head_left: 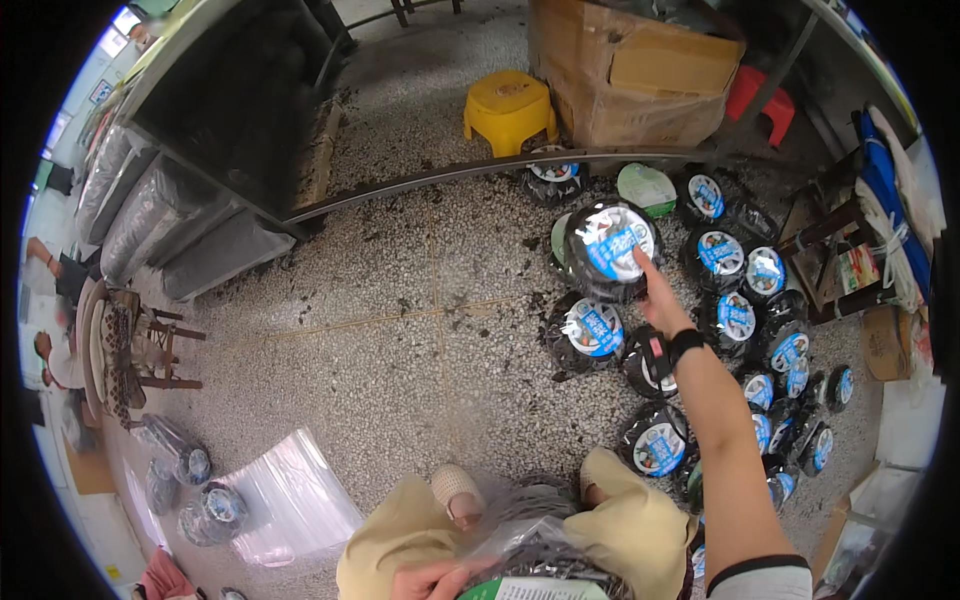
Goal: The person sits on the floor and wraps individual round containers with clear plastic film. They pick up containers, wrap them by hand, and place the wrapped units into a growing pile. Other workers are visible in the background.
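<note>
Our right hand (655,290) has the round black pack (608,248) by its near edge, a digit laid over the blue-and-white label and the other fingers hidden, so we judge the grip to be closed on it but cannot tell how firmly. The pack is out ahead and to our right, above the speckled floor (430,250), beside the green-labelled pack (648,188) and just beyond another blue-labelled pack (592,328). With one hand at one edge, we do well to keep spread fingers beneath it, hold it level, and avoid snagging the glossy wrap on its neighbours. Our left hand (432,580) is low by our lap, at the wrapped bundle (565,556); we cannot tell how tightly it closes, but it should steady that while we reach.
</note>
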{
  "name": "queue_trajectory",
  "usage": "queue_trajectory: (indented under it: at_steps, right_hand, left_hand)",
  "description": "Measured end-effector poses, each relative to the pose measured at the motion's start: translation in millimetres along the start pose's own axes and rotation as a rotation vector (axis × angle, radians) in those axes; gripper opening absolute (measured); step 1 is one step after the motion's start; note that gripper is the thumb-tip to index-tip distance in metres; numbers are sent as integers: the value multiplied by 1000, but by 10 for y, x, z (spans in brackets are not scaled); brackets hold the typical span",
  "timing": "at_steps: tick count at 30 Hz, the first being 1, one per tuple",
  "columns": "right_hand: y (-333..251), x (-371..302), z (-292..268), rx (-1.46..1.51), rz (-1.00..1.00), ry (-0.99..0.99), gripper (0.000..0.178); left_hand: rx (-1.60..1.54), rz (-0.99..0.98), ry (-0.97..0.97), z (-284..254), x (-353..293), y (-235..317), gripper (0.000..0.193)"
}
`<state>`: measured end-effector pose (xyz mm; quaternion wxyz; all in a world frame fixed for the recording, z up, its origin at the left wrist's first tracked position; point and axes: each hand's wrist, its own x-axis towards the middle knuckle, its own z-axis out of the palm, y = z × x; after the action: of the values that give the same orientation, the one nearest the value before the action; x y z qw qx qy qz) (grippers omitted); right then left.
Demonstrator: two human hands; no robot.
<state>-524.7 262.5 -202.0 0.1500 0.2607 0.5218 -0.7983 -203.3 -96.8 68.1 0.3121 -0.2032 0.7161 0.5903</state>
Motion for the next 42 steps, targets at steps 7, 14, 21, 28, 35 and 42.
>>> queue_trajectory:
  at_steps: [7,14,21,28,35,42]
  right_hand:
    - [-1035,-2257,308,-19,-236,-193,56]
    - [-1252,-4471,677,-714,-1027,-544,69]
    - [-1550,-5520,780,-1557,-939,-1017,74]
    - [-899,-5399,672,-1117,142,-823,67]
    - [-447,-5233,-83,-1037,-396,-837,56]
    - [-1206,-6259,139,-1481,-1642,-883,15]
  left_hand:
    - [-565,234,-75,197,-371,411,40]
    - [-626,406,216,350,-1016,674,37]
    - [-116,580,195,390,-1782,489,33]
    - [952,1141,-113,983,-1824,409,59]
    - [906,1245,-308,950,-1631,163,53]
    - [940,1143,109,359,-2063,745,49]
